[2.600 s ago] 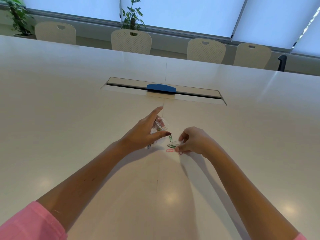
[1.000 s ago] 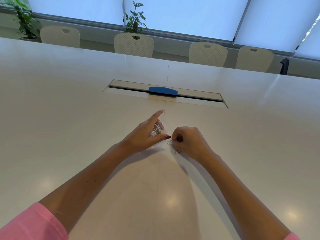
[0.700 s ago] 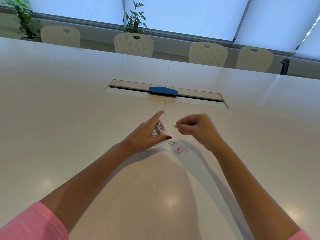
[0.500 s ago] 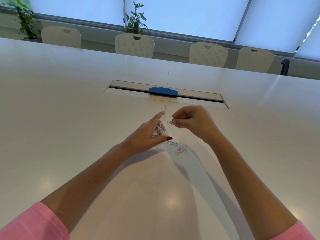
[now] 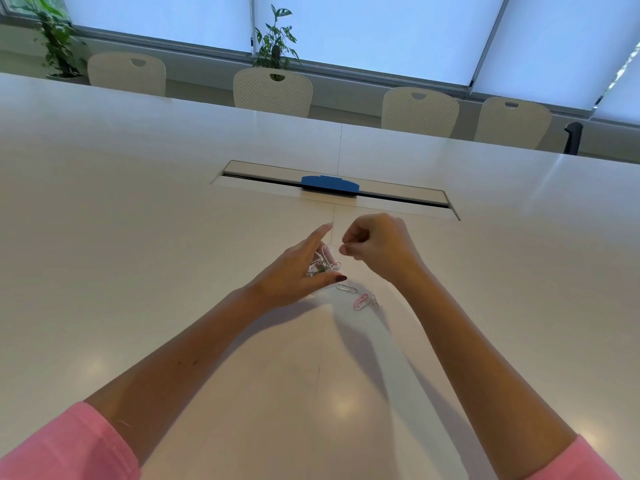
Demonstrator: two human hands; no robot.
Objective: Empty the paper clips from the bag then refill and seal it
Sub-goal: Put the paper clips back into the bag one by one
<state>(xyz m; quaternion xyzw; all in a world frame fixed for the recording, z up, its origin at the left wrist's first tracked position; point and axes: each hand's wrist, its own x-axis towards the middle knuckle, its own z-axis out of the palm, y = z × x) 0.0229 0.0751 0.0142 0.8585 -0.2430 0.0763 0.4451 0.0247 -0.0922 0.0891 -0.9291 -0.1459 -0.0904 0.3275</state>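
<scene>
My left hand (image 5: 294, 275) holds a small clear bag (image 5: 323, 263) upright above the white table (image 5: 138, 237), gripped between thumb and fingers. Several paper clips show inside it, one of them pink. My right hand (image 5: 375, 245) hovers just right of the bag's mouth, fingers curled, thumb and forefinger pinched together on a paper clip that barely shows. On the table under my hands lie a silver clip (image 5: 347, 289), a pink clip (image 5: 360, 302) and another silver clip (image 5: 374, 301).
A long cable slot with a blue cover (image 5: 329, 183) runs across the table beyond my hands. Pale chairs (image 5: 272, 91) line the far edge, with potted plants (image 5: 276, 39) behind them under the windows.
My right hand picked a clip off the table, rose and moved left to the bag's mouth. Fewer clips lie on the table than before. My left hand kept the bag still.
</scene>
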